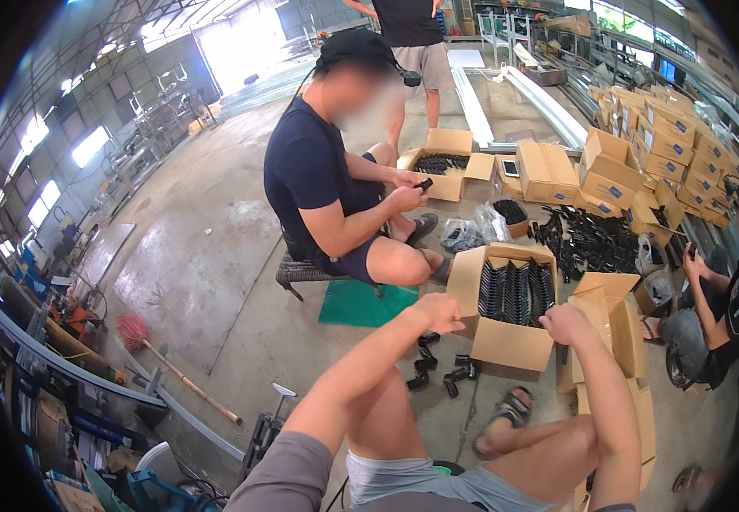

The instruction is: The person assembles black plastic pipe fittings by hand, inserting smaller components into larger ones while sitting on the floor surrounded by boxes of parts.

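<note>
In front of me stands an open cardboard box [512, 344] packed with rows of black angled plastic pieces [516, 288]. My left hand [440, 313] is closed at the outer edge of the box's left flap, and its fingertips are partly hidden. At the opposite side, my right hand [564, 323] is closed at the box's right corner, fingers curled over the edge. Several loose black fittings [426, 362] lie on the floor below my left hand. Close beside my right forearm is a second open cardboard box [621, 328].
On the left, a co-worker [314, 171] sits holding a small black part. Another person [732, 299] crouches at the right. A pile of black parts [587, 239] lies beyond the box, with stacked cartons [668, 136] behind. A green mat [365, 303] and a broom [190, 386] lie leftward.
</note>
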The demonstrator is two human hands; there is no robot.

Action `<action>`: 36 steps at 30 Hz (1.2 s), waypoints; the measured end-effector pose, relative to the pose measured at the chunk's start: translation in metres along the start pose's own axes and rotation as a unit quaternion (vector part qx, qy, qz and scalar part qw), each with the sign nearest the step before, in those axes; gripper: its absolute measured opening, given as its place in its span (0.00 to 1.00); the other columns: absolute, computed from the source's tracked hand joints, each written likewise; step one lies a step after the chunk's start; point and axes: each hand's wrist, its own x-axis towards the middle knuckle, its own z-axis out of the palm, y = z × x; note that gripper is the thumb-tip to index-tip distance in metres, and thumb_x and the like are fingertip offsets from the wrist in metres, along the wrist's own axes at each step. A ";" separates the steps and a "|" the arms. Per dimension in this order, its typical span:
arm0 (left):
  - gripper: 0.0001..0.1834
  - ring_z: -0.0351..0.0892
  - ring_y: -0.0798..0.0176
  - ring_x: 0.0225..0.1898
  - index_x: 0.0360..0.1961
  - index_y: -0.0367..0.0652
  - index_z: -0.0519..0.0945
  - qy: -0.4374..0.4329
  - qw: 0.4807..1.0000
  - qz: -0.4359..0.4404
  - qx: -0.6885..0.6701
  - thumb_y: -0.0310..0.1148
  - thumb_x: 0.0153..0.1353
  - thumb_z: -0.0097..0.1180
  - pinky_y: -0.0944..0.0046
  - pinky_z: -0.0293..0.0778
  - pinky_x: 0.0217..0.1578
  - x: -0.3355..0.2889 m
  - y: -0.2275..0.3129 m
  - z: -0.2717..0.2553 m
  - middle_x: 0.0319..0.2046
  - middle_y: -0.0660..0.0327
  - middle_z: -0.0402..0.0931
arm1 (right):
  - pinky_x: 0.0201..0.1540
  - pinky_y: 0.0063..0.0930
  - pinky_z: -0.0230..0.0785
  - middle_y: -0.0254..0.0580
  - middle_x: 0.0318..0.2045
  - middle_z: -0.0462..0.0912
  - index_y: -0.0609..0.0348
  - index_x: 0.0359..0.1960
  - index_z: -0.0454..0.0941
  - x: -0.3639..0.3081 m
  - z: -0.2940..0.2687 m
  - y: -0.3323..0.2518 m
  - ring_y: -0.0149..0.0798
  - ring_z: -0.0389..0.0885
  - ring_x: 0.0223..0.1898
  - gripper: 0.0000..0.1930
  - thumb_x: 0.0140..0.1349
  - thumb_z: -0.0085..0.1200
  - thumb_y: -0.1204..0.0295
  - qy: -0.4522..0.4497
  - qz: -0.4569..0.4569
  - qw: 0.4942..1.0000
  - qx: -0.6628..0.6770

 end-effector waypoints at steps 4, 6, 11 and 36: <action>0.08 0.84 0.50 0.38 0.29 0.52 0.87 0.052 0.998 -0.024 0.036 0.42 0.53 0.62 0.51 0.79 0.42 -0.016 -0.034 0.023 0.30 0.55 0.84 | 0.50 0.49 0.73 0.55 0.40 0.83 0.59 0.38 0.83 0.041 0.039 0.022 0.57 0.81 0.45 0.17 0.66 0.45 0.61 0.025 -0.016 0.999 0.019; 0.09 0.84 0.52 0.38 0.28 0.51 0.87 0.021 0.999 -0.015 0.027 0.43 0.54 0.62 0.53 0.79 0.41 -0.029 -0.035 0.015 0.30 0.56 0.85 | 0.51 0.49 0.72 0.55 0.41 0.83 0.58 0.39 0.83 0.054 0.053 0.027 0.58 0.81 0.47 0.16 0.66 0.45 0.62 0.014 -0.020 0.999 0.046; 0.14 0.85 0.58 0.32 0.26 0.52 0.87 -0.045 0.997 -0.064 -0.018 0.46 0.60 0.56 0.58 0.79 0.38 -0.063 -0.032 -0.003 0.21 0.67 0.83 | 0.51 0.47 0.72 0.56 0.41 0.83 0.59 0.39 0.83 0.070 0.096 0.025 0.57 0.81 0.46 0.15 0.63 0.47 0.63 -0.033 -0.021 0.994 0.099; 0.27 0.79 0.54 0.45 0.62 0.62 0.68 0.017 0.996 -0.054 0.069 0.33 0.60 0.53 0.57 0.77 0.36 0.052 -0.003 0.289 0.65 0.51 0.63 | 0.50 0.41 0.73 0.50 0.48 0.77 0.59 0.53 0.73 0.066 0.160 0.041 0.54 0.78 0.50 0.20 0.60 0.57 0.65 0.019 0.018 0.993 0.112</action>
